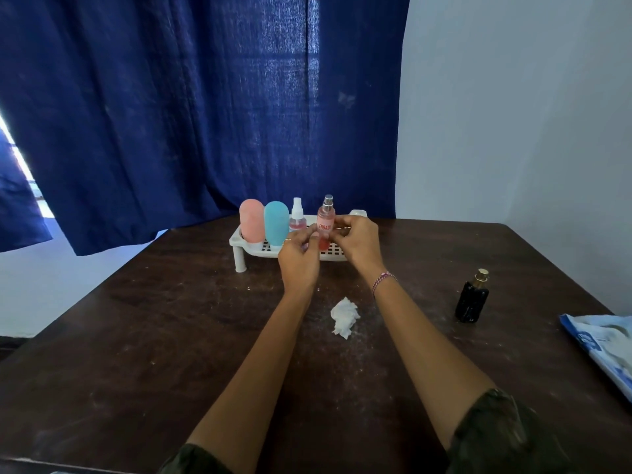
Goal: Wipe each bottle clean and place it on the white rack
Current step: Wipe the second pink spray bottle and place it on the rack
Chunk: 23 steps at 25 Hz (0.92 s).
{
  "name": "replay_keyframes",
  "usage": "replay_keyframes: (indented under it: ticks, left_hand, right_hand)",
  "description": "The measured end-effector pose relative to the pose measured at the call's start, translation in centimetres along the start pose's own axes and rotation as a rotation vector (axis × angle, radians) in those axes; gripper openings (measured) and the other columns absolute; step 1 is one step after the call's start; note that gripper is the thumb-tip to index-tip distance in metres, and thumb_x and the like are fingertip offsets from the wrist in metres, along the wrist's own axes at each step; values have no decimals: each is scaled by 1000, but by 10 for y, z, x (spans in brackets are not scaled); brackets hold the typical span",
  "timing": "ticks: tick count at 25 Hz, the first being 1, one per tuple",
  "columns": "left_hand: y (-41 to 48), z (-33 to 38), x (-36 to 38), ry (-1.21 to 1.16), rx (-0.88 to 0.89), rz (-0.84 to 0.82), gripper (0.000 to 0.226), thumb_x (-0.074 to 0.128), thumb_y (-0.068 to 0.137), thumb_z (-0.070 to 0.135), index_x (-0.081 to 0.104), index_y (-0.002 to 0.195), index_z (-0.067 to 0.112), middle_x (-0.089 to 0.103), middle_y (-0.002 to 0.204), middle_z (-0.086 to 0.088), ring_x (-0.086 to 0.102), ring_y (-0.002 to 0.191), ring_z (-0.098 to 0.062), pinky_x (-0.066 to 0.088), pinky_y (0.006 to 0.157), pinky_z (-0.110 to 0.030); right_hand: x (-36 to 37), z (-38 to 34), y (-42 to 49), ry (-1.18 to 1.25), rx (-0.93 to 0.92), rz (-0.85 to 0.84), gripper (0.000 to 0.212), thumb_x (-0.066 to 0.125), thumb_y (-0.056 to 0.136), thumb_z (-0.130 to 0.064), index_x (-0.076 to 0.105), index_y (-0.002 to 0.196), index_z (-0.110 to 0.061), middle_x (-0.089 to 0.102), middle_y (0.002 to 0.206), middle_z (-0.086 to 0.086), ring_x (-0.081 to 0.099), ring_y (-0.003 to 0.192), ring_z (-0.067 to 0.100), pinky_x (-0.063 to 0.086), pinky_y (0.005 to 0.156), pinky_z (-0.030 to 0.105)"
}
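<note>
A white rack (pixel 239 239) stands at the far middle of the dark table. On it stand a pink bottle (pixel 251 218), a teal bottle (pixel 276 221) and a small clear spray bottle (pixel 297 217). Both my hands hold a pink spray bottle (pixel 325 218) with a silver top upright over the rack's right part. My left hand (pixel 299 260) pinches its lower part; my right hand (pixel 357 242) grips its side. A crumpled white tissue (pixel 344 317) lies on the table between my forearms. A black bottle (pixel 472 299) with a gold cap stands at the right.
A blue and white plastic pack (pixel 605 350) lies at the table's right edge. A dark blue curtain (pixel 205 114) hangs behind the rack, and a pale wall rises at the right. The table (pixel 136 336) is dusty brown wood.
</note>
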State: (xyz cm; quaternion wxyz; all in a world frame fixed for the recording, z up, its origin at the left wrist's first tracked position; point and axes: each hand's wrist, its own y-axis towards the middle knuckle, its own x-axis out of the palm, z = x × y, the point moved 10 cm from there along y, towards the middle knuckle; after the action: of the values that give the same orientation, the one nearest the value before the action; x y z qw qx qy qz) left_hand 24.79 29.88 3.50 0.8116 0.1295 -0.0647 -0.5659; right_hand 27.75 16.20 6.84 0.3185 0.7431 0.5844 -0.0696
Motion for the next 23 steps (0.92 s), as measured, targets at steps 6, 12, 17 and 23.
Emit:
replay_keyframes:
  ticks: [6,12,17,23]
  left_hand:
    - [9,-10,4,114,30,0,29,51,96,18,61,122,9,63,122,-6,54,103,-6,41,93,-20]
    - [12,-9,15,213,56,-45,31,49,97,17,58,125,6,64,121,-8,53,100,-6,40,88,-17]
    - [13,-4,7,255,88,0,30,49,97,17,60,123,5,66,114,-10,53,90,-6,41,82,-15]
    - [18,-11,0,310,7,18,25,49,97,18,66,111,5,68,103,-9,54,82,-8,41,76,-15]
  right_hand:
    - [14,14,15,-41,25,-30,33,63,86,-10,61,119,-7,65,116,8,60,108,19,45,92,27]
    - [18,32,19,-29,76,-23,34,64,85,-11,61,119,-6,66,115,9,61,107,19,46,94,29]
    - [27,28,20,-15,69,-32,34,64,86,-10,61,119,-6,67,113,9,62,104,17,47,91,27]
    - [33,27,15,-35,57,-13,35,65,85,-12,61,119,-5,68,110,10,64,99,17,48,88,23]
